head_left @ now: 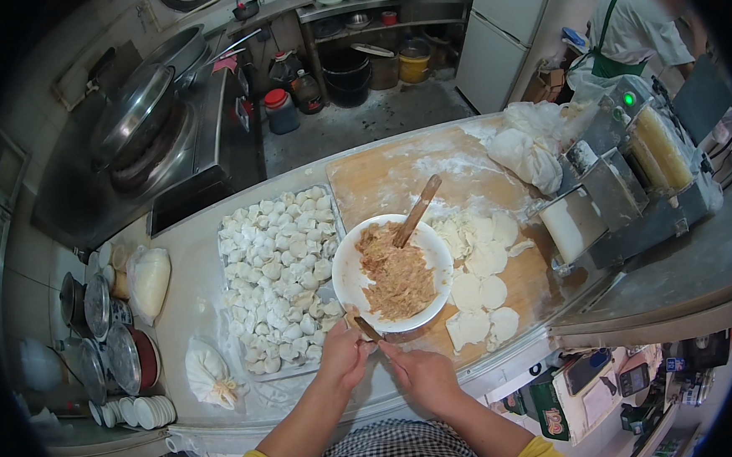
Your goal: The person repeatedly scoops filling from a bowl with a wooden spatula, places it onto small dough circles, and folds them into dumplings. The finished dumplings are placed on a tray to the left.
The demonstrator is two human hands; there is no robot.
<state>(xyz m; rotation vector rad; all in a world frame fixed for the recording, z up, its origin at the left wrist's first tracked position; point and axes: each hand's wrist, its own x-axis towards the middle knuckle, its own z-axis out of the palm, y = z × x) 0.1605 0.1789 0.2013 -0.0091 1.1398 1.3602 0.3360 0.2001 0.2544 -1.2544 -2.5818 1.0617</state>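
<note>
At the near rim of a white bowl of minced filling (397, 277), my left hand (343, 354) holds a dough wrapper with some filling on it. My right hand (420, 371) grips a thin flat spatula (367, 329), its tip against the wrapper. A wooden stick (418, 209) leans upright in the filling. Left of the bowl, a tray (274, 377) is heaped with floured dumplings (274, 265). Flat round dough wrappers (480, 290) lie to the right on a floured wooden board (375, 177), some overlapping in a pile.
A dough rolling machine (621, 181) with a green light stands at the right, beside a plastic bag (528, 149). Lidded pots (132, 359) and a tied cloth bag (208, 370) are at the left. Beyond the counter are a stove (166, 140) and a person in a green apron (630, 30).
</note>
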